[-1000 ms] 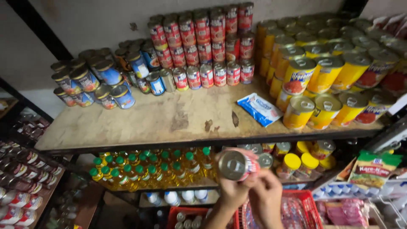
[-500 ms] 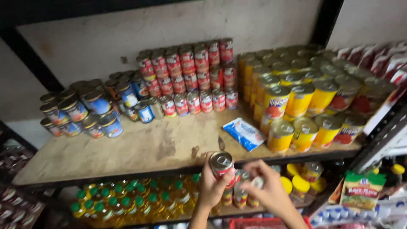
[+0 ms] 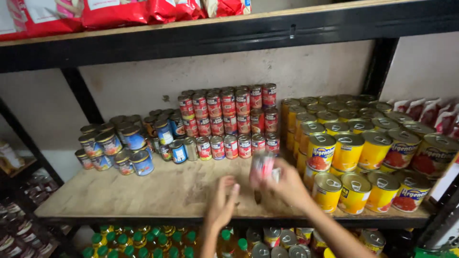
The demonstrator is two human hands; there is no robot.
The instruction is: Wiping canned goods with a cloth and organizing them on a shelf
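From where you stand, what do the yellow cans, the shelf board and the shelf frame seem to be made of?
Yellow cans: likely metal, with dull silver ring-pull lids and glossy printed labels.
Shelf board: looks like bare plywood or wood, matte tan with visible grain and dark stains.
Shelf frame: probably painted metal, black and smooth, though the look leaves it open.

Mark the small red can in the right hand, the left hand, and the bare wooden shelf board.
small red can (image 3: 263, 166), head view, on its blurred side wall.
left hand (image 3: 223, 203), head view, on its back.
wooden shelf board (image 3: 158, 193), head view, on a bare patch.
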